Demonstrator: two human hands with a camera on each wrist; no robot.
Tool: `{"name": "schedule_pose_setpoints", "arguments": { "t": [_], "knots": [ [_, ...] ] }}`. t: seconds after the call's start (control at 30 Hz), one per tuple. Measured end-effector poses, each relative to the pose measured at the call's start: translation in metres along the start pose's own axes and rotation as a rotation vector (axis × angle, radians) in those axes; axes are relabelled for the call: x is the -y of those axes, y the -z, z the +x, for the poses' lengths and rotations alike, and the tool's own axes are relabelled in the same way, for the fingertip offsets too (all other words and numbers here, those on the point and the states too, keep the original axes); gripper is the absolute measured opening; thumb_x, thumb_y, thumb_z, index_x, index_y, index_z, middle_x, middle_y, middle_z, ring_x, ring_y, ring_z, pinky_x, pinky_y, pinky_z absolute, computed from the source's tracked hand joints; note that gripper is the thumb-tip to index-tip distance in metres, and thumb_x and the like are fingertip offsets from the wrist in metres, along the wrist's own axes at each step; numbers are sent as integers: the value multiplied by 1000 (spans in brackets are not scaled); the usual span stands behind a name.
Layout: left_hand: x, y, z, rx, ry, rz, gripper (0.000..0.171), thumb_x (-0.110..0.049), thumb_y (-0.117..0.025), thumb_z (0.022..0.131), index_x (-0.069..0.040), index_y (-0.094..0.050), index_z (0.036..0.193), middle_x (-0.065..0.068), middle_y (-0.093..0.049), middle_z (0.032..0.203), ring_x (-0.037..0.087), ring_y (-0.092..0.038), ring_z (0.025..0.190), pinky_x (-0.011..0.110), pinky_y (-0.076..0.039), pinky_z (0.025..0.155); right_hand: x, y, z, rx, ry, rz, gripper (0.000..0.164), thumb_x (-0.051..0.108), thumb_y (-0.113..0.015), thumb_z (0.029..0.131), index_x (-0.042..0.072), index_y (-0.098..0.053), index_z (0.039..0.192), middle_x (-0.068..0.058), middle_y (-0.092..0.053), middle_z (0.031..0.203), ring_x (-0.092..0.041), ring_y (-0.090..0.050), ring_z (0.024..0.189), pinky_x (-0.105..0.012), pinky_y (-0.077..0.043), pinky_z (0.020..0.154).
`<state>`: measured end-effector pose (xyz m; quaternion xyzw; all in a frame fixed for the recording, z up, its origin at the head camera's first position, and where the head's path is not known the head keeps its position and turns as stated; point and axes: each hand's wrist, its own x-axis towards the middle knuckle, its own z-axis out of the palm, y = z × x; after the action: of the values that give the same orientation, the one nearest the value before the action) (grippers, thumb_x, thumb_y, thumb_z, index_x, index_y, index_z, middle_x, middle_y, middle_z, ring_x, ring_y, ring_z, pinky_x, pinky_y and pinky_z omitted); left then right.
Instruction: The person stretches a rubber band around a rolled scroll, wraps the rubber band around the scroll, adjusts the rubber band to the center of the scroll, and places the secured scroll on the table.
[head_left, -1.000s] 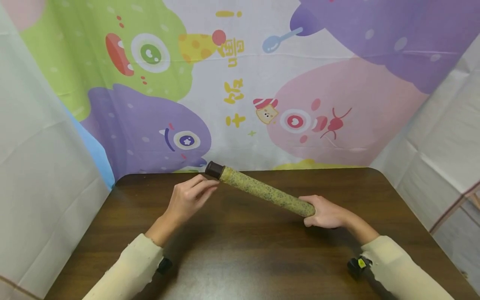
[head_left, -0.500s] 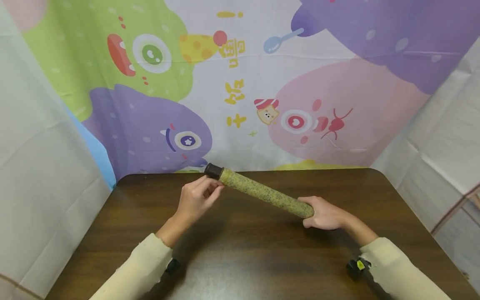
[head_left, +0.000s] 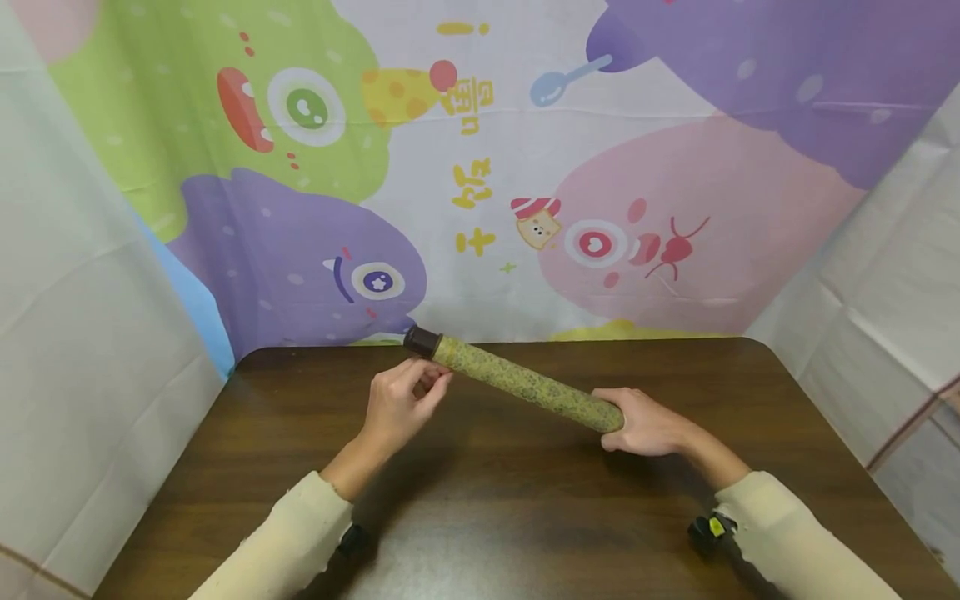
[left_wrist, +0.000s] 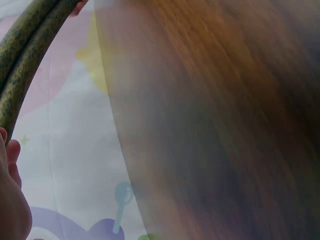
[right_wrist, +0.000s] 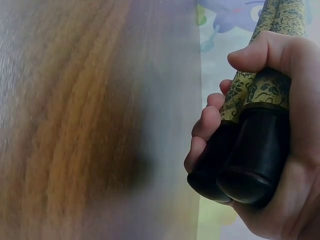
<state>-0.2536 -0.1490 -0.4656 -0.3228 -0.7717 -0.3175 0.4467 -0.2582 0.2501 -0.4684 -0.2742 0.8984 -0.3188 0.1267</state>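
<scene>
A rolled scroll [head_left: 525, 385] with yellow-green patterned covering is held above the table, its left end higher in the head view. My right hand [head_left: 647, 423] grips its right end. In the right wrist view two dark end knobs [right_wrist: 255, 155] lie side by side within that right hand [right_wrist: 300, 115]. Near the dark left end [head_left: 422, 341], my left hand [head_left: 401, 402] has its fingers curled and seems to pinch the scroll's lower edge between thumb and fingertips. Only part of the left hand [left_wrist: 12, 195] shows in the left wrist view, against the patterned roll [left_wrist: 20, 85].
Beneath both hands spreads a dark wooden table [head_left: 495, 517] with rounded far corners. Behind it hangs a cloth backdrop [head_left: 465, 287] printed with cartoon monsters. White sheets [head_left: 82, 333] close in both sides. Cream sleeves [head_left: 281, 533] and dark wrist devices are on the arms.
My left hand has moved slightly right and in under the scroll's left end. The scroll and right hand have shifted a little left, with the right-hand grip kept.
</scene>
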Motion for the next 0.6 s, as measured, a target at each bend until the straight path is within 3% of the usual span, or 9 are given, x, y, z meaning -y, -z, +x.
{"name": "schedule_pose_setpoints", "arguments": {
  "t": [0.17,0.43,0.6],
  "knots": [
    [14,-1,-4,-46,-58,-13,11,-9,-85,95,-8,-76,89,1,-76,74,5,-64,58,22,-50,51,-2,2,1,-7,-1,-34,58,15,-80,83,1,-68,139,-6,-76,107,-12,-65,91,-29,-53,81],
    [0,15,8,61,-5,33,16,3,-87,85,-7,-75,89,3,-75,72,15,-68,57,28,-51,53,-3,8,0,-37,17,-69,50,14,-81,83,6,-71,132,-2,-74,101,-11,-63,83,-28,-52,76],
    [0,18,11,82,3,24,16,2,-86,86,-10,-77,91,1,-74,73,14,-68,60,28,-51,55,-3,13,-1,-50,-14,-112,55,16,-81,85,5,-69,138,-5,-75,105,-13,-64,85,-32,-52,78]
  ]
}}
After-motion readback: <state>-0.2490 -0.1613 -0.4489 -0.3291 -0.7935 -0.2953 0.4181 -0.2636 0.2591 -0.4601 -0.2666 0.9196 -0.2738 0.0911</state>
